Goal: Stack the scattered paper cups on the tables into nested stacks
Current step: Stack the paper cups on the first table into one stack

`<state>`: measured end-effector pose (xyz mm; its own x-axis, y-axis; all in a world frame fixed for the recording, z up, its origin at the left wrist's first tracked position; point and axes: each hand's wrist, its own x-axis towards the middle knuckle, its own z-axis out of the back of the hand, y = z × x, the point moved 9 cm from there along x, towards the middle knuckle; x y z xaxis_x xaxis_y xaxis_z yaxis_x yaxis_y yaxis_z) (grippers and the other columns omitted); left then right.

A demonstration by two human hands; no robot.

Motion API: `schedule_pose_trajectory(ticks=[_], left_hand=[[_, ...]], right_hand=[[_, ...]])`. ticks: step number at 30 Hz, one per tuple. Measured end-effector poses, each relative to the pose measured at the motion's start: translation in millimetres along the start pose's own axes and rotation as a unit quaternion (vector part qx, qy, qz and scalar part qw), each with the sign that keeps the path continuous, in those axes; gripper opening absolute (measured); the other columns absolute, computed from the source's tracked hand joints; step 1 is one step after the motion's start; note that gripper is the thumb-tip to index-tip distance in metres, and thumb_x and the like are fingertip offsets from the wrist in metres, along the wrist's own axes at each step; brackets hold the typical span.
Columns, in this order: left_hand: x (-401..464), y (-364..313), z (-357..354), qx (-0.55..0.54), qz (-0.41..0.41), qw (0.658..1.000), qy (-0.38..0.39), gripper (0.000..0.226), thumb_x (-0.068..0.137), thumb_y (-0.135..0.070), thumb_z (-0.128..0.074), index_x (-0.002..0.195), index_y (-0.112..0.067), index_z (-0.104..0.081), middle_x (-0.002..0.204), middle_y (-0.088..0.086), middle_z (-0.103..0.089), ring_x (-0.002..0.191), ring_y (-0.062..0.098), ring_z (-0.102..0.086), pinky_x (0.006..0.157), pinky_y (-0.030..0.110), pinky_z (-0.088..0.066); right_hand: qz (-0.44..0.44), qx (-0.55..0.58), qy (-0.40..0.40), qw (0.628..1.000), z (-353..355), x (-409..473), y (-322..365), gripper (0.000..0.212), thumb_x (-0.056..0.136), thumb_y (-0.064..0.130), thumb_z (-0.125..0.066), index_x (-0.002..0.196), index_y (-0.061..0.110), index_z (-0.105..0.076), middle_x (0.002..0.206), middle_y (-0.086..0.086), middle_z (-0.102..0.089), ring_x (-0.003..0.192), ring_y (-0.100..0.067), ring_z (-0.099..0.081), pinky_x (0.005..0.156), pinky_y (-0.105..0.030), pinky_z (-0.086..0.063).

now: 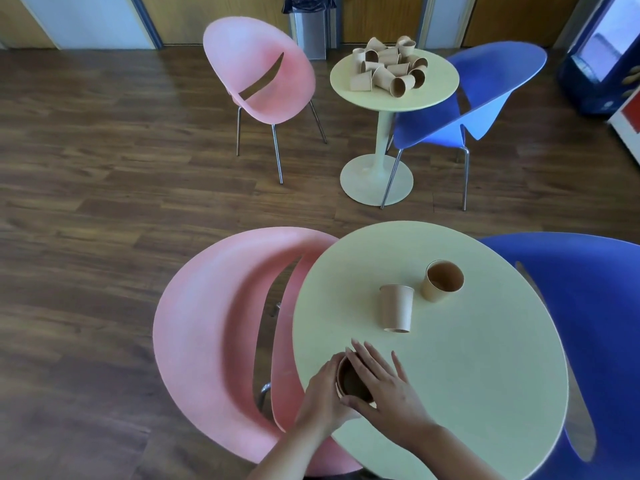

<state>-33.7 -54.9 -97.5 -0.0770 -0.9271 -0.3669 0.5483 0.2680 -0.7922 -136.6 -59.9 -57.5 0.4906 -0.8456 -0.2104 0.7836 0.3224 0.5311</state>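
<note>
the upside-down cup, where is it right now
In the head view the upside-down cup stands near the middle of the near table, just left of the tilted open cup and beyond both hands.

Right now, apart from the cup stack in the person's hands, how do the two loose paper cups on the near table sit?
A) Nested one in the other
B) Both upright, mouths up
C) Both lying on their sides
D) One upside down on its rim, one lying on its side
D: the left cup stands inverted, rim on the near table, while the right cup lies tilted on its side, mouth open to the camera.
</note>
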Motion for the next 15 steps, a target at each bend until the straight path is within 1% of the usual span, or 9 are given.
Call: schedule_pose_trajectory(ticks=[2, 4, 5, 7, 8, 9, 10, 12, 15], left_hand=[[3.3, -3.6, 2.3, -0.008, -0.001, 1.0, -0.008, 0.072, 0.056, -0.037, -0.08, 0.121, -0.042, -0.048, 0.113, -0.024, -0.064, 0.105, -0.004, -0.061, 0.088, 0.023, -0.053], [8.7, -8.0, 6.1, -0.002, -0.006, 1.0, -0.021, 0.071, 0.054, -0.038, -0.078, 0.12, -0.041, -0.05, 0.112, -0.023, -0.064, 0.103, -0.004, -0.061, 0.088, 0.025, -0.052], [11.4, -10.0, 7.8, 0.0, -0.007, 1.0, -0.025, 0.072, 0.053, -0.039, -0.078, 0.119, -0.041, -0.051, 0.112, -0.023, -0.063, 0.103, -0.003, -0.061, 0.089, 0.025, -0.052], [18.2, -12.0, 10.1, 0.002, -0.002, 1.0, -0.029, 0.074, 0.052, -0.037, -0.08, 0.12, -0.04, -0.051, 0.112, -0.022, -0.063, 0.104, -0.001, -0.061, 0.091, 0.024, -0.051], [21.2, -13.5, 11.9, 0.003, -0.002, 0.999, -0.034, 0.074, 0.052, -0.036, -0.081, 0.12, -0.04, -0.052, 0.112, -0.022, -0.063, 0.105, 0.0, -0.061, 0.091, 0.023, -0.051], [25.1, -14.9, 13.7, 0.007, -0.003, 0.999, -0.039, 0.074, 0.052, -0.035, -0.082, 0.12, -0.04, -0.052, 0.112, -0.022, -0.063, 0.106, 0.0, -0.06, 0.092, 0.022, -0.05], [29.5, -16.1, 15.4, 0.01, -0.005, 0.999, -0.043, 0.074, 0.052, -0.036, -0.083, 0.119, -0.039, -0.053, 0.112, -0.022, -0.064, 0.106, -0.001, -0.06, 0.091, 0.021, -0.051], [38.4, -18.6, 18.1, 0.013, -0.004, 0.999, -0.044, 0.073, 0.051, -0.036, -0.084, 0.118, -0.038, -0.053, 0.111, -0.022, -0.064, 0.105, 0.0, -0.06, 0.091, 0.023, -0.052], [50.1, -21.6, 21.6, 0.015, 0.0, 0.999, -0.044, 0.074, 0.052, -0.035, -0.085, 0.118, -0.036, -0.053, 0.111, -0.021, -0.064, 0.104, 0.001, -0.061, 0.09, 0.023, -0.052]], right_hand=[[-0.013, 0.023, 0.001, 1.0, 6.4, 4.7, -2.5, 0.084, 0.078, 0.08, -0.004, 0.149, 0.035, -0.004, 0.152, 0.025, 0.009, 0.14, 0.006, 0.018, 0.117, -0.035, 0.011], [-0.058, 0.043, -0.036, 0.997, 22.9, 14.7, -14.1, 0.085, 0.075, 0.082, 0.0, 0.148, 0.038, -0.005, 0.153, 0.024, 0.006, 0.141, 0.004, 0.015, 0.119, -0.037, 0.004], [-0.091, 0.045, -0.062, 0.993, 31.7, 20.8, -23.8, 0.087, 0.075, 0.083, -0.003, 0.148, 0.037, -0.009, 0.154, 0.021, 0.002, 0.144, -0.001, 0.008, 0.119, -0.038, -0.002], [-0.155, 0.033, -0.105, 0.982, 47.8, 35.1, -45.8, 0.085, 0.078, 0.079, -0.02, 0.149, 0.032, -0.016, 0.158, 0.007, -0.011, 0.146, -0.016, -0.012, 0.115, -0.041, -0.019], [-0.183, 0.026, -0.106, 0.977, 52.9, 42.8, -55.3, 0.082, 0.081, 0.075, -0.029, 0.149, 0.031, -0.015, 0.158, 0.0, -0.014, 0.144, -0.023, -0.018, 0.112, -0.042, -0.025], [-0.209, 0.021, -0.097, 0.973, 55.9, 51.3, -64.6, 0.081, 0.084, 0.069, -0.037, 0.15, 0.03, -0.011, 0.158, -0.005, -0.012, 0.142, -0.027, -0.021, 0.11, -0.044, -0.028], [-0.23, 0.019, -0.083, 0.969, 57.8, 60.5, -73.9, 0.079, 0.087, 0.064, -0.041, 0.15, 0.029, -0.008, 0.158, -0.008, -0.01, 0.141, -0.03, -0.021, 0.108, -0.044, -0.03], [-0.259, 0.017, -0.064, 0.963, 62.1, 77.2, -89.2, 0.074, 0.091, 0.058, -0.039, 0.15, 0.028, -0.004, 0.157, -0.009, -0.007, 0.142, -0.032, -0.019, 0.107, -0.047, -0.031], [-0.28, -0.001, -0.037, 0.959, 61.6, 99.2, -107.4, 0.072, 0.093, 0.056, -0.038, 0.15, 0.029, -0.003, 0.158, -0.008, -0.006, 0.142, -0.032, -0.018, 0.105, -0.05, -0.035]])
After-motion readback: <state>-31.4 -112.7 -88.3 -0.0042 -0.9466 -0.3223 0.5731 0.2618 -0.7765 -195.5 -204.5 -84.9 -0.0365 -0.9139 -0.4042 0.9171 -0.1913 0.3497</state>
